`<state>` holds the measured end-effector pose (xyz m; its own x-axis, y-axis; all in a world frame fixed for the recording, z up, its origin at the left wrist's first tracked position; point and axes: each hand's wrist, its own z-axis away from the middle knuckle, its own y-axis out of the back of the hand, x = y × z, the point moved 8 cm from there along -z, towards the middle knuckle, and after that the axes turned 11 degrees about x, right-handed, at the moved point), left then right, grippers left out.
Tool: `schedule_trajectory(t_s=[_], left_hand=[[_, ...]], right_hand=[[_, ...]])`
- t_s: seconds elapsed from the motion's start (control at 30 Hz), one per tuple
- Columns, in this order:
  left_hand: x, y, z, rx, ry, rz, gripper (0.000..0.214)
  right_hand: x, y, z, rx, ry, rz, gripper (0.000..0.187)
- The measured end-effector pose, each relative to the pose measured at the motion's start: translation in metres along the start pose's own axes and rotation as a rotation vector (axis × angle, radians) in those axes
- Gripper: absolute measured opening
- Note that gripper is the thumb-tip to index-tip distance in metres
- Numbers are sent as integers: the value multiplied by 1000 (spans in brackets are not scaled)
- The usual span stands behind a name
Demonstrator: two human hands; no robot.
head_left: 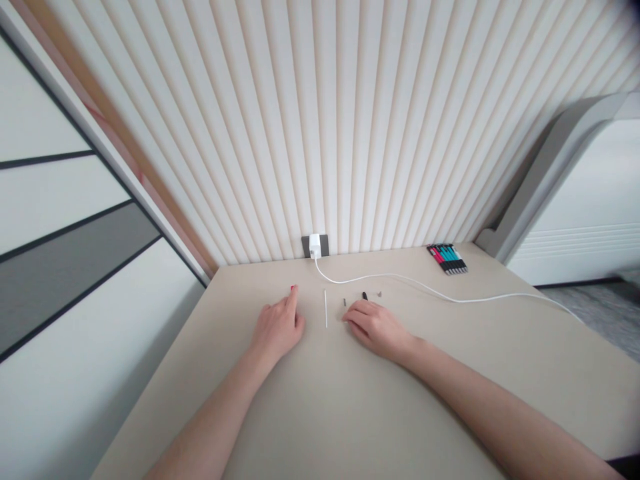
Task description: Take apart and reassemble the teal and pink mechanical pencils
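My left hand (278,327) rests on the table with its index finger stretched forward and the thumb apart. At that fingertip shows a small red piece (293,288); whether more of it lies under the finger is hidden. To its right lies a thin white stick (326,309), like a pen refill. My right hand (374,325) lies palm down, its fingers loosely bent and pointing left, with nothing visible in them. Just beyond its knuckles a black piece (365,295) shows, partly hidden. Near its fingertips is a tiny dark spring-like piece (345,302). A small grey piece (379,294) lies farther right.
A row of several pens (448,259), pink and teal with black ends, lies at the back right. A white charger (315,245) sits in the wall socket, its white cable (400,277) running right across the table (320,413). The ribbed wall (330,133) bounds the back.
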<state>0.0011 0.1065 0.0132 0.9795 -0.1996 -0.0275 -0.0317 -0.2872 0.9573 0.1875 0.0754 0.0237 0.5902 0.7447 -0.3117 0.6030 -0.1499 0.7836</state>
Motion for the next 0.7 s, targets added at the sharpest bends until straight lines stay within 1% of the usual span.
schedule_trajectory(t_s=[0.1, 0.2, 0.4, 0.6, 0.7], left_hand=[[-8, -5, -2, -33, 3, -13, 60], [-14, -9, -4, -53, -3, -30, 56], [-28, -7, -6, -64, -1, -78, 48], [-31, -3, -4, -74, -5, -83, 46], [-30, -2, -4, -75, 0, -84, 45]], right_hand=[[-3, -2, 1, -36, 53, 39, 20], [-5, -4, 2, -45, 91, 61, 19], [-8, -7, 3, -49, 132, 75, 18], [-13, -12, 2, -55, 151, 44, 18], [-13, -13, 3, -37, 145, 24, 18]])
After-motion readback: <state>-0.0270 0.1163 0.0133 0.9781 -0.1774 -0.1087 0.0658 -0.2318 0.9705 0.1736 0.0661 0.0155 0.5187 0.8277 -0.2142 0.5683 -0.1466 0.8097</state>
